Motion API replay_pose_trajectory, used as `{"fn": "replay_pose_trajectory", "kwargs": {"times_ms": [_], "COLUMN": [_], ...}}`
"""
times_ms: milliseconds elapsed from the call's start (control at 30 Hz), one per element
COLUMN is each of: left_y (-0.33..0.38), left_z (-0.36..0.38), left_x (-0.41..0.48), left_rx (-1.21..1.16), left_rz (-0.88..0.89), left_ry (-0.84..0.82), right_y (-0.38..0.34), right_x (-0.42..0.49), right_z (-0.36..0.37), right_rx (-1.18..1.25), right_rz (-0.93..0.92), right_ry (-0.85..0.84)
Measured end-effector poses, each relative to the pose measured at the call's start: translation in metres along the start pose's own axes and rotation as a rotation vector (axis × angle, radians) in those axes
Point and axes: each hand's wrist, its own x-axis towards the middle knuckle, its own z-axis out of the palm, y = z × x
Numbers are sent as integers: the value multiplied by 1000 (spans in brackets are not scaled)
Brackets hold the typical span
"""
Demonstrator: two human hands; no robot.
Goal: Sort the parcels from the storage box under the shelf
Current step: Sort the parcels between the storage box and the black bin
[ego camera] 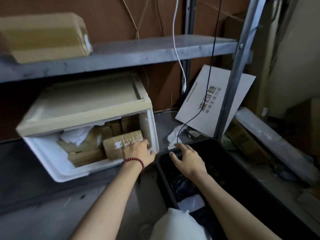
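A white storage box point(57, 163) with a beige lid point(83, 108) stands under the grey shelf point(121, 54), its front open. Inside lie several brown cardboard parcels and a white bag point(74, 135). My left hand point(138, 151), a red bead bracelet on its wrist, grips the front brown parcel with white print point(119, 144) at the box's right side. My right hand point(187, 158) hovers with fingers spread over the far end of a black bin point(256, 179) and holds nothing.
A brown carton point(43, 37) lies on the shelf at upper left. A white printed board point(213, 101) leans behind a metal upright point(233, 75). White and black cables hang down. Crumpled paper point(174, 137) lies by the bin. A white bag point(178, 224) sits at bottom centre.
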Motion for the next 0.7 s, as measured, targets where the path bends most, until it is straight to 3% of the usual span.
{"fn": "replay_pose_trajectory", "kwargs": {"times_ms": [167,400,533,700], "left_y": [-62,-142,-168,-176], "left_z": [-53,-82,-65,-35], "left_x": [-39,-94,-108,-85], "left_rx": [-28,-42,-154,-308], "left_rz": [-116,-271,-363,-417], "left_ry": [113,169,171,121], "right_y": [-76,-158,-174,-162], "right_x": [-14,-24,-21,-8], "right_z": [-1,25,42,67], "right_rx": [137,120,144,-7], "right_rz": [-117,-169,-126,-95], "right_ry": [-57,-236,-227,-312]}}
